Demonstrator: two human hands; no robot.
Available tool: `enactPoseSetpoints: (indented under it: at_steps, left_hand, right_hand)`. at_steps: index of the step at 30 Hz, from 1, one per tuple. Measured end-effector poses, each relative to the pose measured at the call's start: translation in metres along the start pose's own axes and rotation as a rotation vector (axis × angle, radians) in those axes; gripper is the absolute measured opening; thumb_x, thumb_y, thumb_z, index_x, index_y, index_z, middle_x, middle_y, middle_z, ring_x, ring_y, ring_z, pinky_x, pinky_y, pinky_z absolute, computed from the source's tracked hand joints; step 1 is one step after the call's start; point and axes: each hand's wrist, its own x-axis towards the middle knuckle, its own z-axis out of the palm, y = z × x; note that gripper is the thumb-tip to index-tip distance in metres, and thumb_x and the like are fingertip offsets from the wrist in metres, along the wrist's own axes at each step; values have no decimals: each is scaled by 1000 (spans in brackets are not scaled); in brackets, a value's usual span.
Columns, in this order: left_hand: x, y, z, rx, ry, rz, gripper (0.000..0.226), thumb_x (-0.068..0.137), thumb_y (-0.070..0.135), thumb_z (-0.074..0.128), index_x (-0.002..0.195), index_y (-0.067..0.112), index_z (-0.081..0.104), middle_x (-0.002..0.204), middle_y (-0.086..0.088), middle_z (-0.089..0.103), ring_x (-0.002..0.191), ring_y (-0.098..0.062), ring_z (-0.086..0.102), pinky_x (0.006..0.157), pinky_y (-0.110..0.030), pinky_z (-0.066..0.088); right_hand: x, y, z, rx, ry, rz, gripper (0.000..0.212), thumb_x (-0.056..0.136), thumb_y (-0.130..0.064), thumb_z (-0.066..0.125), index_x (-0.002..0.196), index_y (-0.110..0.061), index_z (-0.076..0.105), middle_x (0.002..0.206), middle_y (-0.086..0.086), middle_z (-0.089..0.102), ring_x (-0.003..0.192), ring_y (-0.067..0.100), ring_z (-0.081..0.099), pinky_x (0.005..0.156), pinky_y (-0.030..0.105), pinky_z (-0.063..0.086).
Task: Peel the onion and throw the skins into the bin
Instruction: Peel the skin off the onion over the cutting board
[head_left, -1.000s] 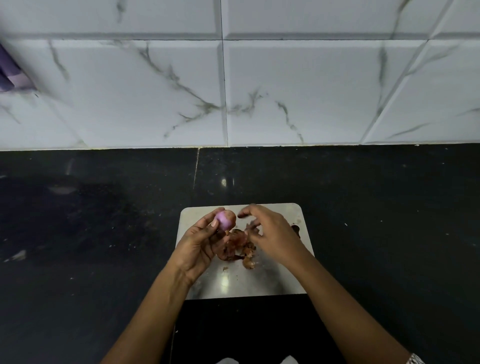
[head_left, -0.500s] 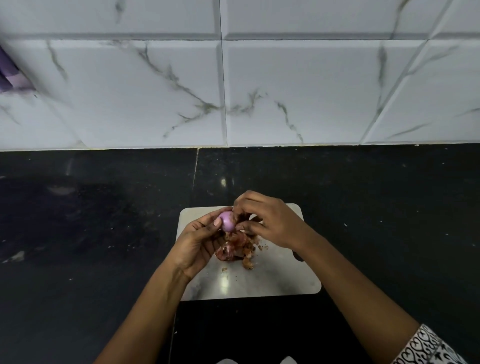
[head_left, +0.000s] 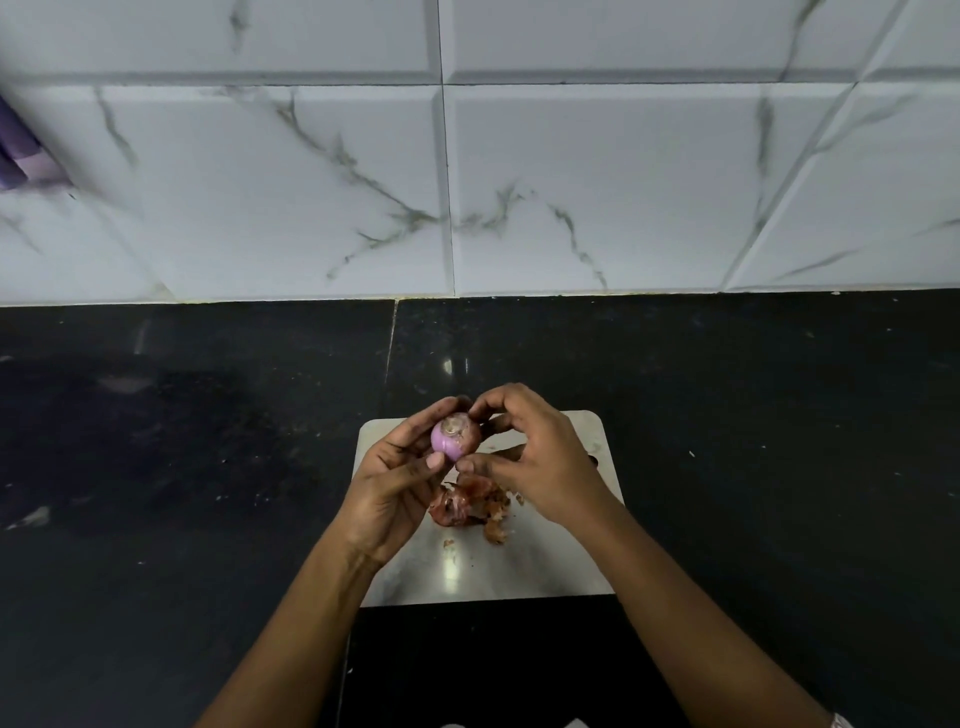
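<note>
A small pink-purple onion (head_left: 454, 435) with its pale root end facing me is held above a pale cutting board (head_left: 550, 566). My left hand (head_left: 397, 483) grips it from the left, thumb on its lower side. My right hand (head_left: 535, 462) pinches the onion's right side with fingertip and thumb. A heap of reddish-brown skins (head_left: 467, 506) lies on the board just below both hands. No bin is in view.
The board sits on a black stone counter (head_left: 753, 441) that runs to a white marble-tiled wall (head_left: 571, 182). A purple object (head_left: 18, 156) shows at the left edge of the wall.
My right hand left the heap of skins and came up to the onion, where it now pinches it. The onion has turned so its root end faces me.
</note>
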Motion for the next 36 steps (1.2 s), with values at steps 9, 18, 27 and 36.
enactPoseSetpoints:
  at_steps: [9,18,27,36]
  left_hand:
    - [-1,3,-2,94,-33,40,62,62,22,86,120,14,66,131,-10,59,120,-24,57,94,-28,50]
    - [-3,4,2,160,11,13,62,53,27,91,112,24,71,120,-4,67,112,-20,62,83,-24,53]
    - [-3,12,5,248,-11,12,52,56,32,88,106,24,74,111,-3,71,105,-18,66,81,-24,54]
    - [-2,7,2,270,47,1,53,56,39,87,105,24,74,112,-5,71,106,-22,66,82,-25,54]
  right_hand:
    - [-4,2,2,-75,33,-122,23,69,-13,80,80,-11,59,102,-14,50,101,5,55,74,15,54]
    - [-8,1,-6,-69,-51,-113,42,72,-12,78,106,-19,54,107,-21,45,106,-3,50,80,10,49]
    - [-1,3,-14,-236,-138,-177,36,75,-20,75,106,-16,57,108,-15,42,102,-7,48,78,1,43]
    - [-4,9,-10,-208,-86,-173,25,75,-21,74,93,-15,57,102,-16,46,99,-1,52,73,9,50]
